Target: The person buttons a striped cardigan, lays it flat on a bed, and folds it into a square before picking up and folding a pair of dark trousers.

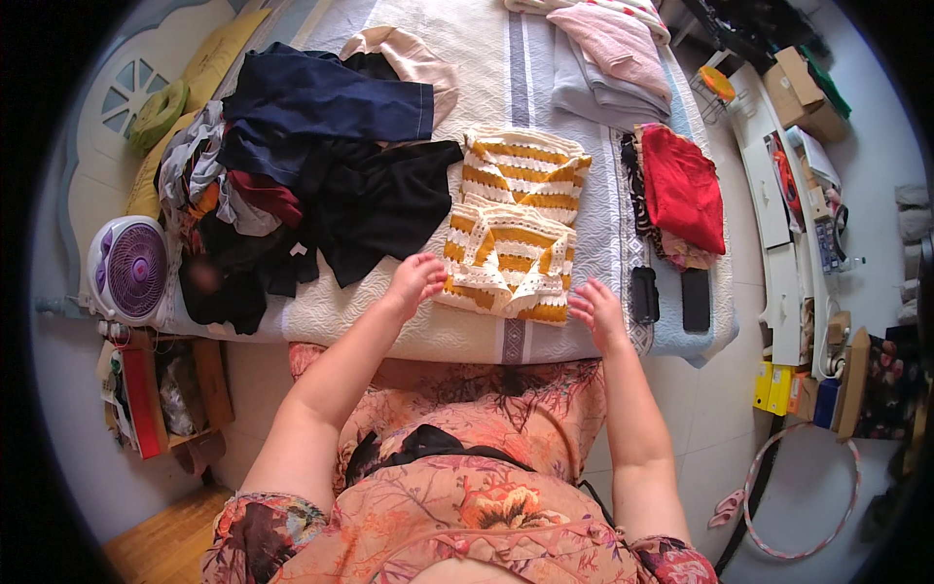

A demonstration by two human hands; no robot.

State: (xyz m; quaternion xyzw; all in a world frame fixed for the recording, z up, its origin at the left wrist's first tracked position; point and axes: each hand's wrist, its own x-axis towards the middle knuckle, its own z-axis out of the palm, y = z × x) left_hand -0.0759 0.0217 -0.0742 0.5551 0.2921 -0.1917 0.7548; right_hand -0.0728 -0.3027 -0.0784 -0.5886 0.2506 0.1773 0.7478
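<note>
Before me on the bed lies a mustard-and-white striped knit garment (508, 255), folded flat with its lace-like collar towards me. Beyond it, partly under its far edge, is more striped knit (503, 171) in the same colours; whether the two are one piece I cannot tell. My left hand (421, 277) hovers at the left side of the near garment, fingers apart and holding nothing. At its right side is my right hand (597, 312), fingers also spread, close to the lower right edge. Whether its fingertips touch the knit I cannot tell.
Dark clothes (328, 109) are heaped at the left, beside a purple-and-white fan (131, 269). To the right lie a folded red cloth (686, 190), a black case (645, 295) and a black phone (695, 300). Folded pink and grey fabrics (613, 51) sit far right on the bed (365, 321).
</note>
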